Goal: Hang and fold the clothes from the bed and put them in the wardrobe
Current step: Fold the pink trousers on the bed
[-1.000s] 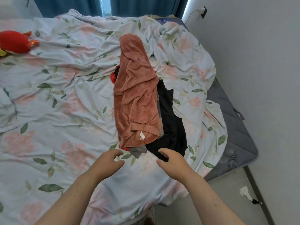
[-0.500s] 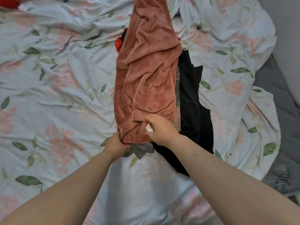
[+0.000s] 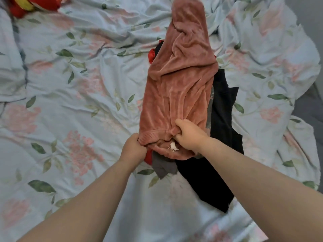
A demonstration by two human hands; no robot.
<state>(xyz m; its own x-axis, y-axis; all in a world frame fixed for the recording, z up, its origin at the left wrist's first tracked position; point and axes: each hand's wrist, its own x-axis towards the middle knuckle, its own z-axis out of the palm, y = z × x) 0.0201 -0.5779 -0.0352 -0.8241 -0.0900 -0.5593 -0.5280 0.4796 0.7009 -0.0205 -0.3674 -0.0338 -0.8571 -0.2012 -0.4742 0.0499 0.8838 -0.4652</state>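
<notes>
1. Compared with half a second earlier, both hands had tightened on the hem of the pink fleece garment (image 3: 178, 88): the left hand (image 3: 133, 149) moved from beneath the edge to bunch the ribbed corner, and the right hand (image 3: 189, 135) shifted slightly right along the hem.
2. Left hand: fingers curled closed round the lower-left corner of the hem, gripping the fabric.
3. Right hand: fingers curled into the hem just right of the middle, thumb on top, pinching a fold; a white label (image 3: 173, 146) showed just below it.
4. Pink fleece garment: lay lengthwise on the bed (image 3: 78, 105), topmost in a pile of clothes, its far end reaching toward the upper edge of the view.
5. Beneath it lay a black garment (image 3: 222, 119) spreading to the right and toward the viewer, a grey piece (image 3: 162, 167) at the near end, and a red piece (image 3: 151, 55) showing at the left edge.
6. Floral sheet covered the bed; a red plush toy (image 3: 35, 4) lay at the upper left corner.
</notes>
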